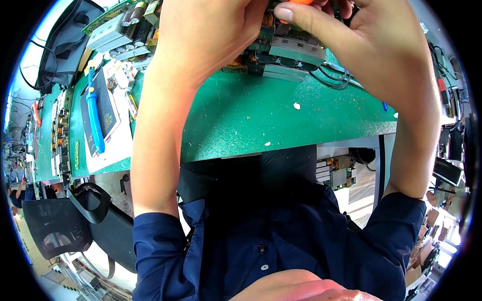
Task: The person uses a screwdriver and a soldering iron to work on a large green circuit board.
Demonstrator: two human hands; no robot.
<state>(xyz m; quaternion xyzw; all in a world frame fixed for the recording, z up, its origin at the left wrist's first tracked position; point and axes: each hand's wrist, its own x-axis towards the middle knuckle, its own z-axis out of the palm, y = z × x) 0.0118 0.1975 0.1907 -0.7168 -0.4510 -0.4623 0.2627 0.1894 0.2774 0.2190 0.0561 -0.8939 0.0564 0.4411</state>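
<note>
Both my hands are at the top edge of the view, over a circuit board (296, 50) with silver finned heat sinks and dark components. My right hand (351, 25) is closed around a bright orange object (300, 2), with the thumb laid along it. Most of that object is cut off by the frame, so its kind does not show. My left hand (216, 30) reaches over the board's left part. Its fingers lie beyond the upper edge, and whether they grip anything is hidden.
The boards rest on a green work mat (241, 115) with small scraps. To the left are another board with heat sinks (118, 35), a blue pen-like tool (94, 118) on a dark notebook (111, 113), and a long component strip (60, 130). A black chair (55, 226) stands at lower left.
</note>
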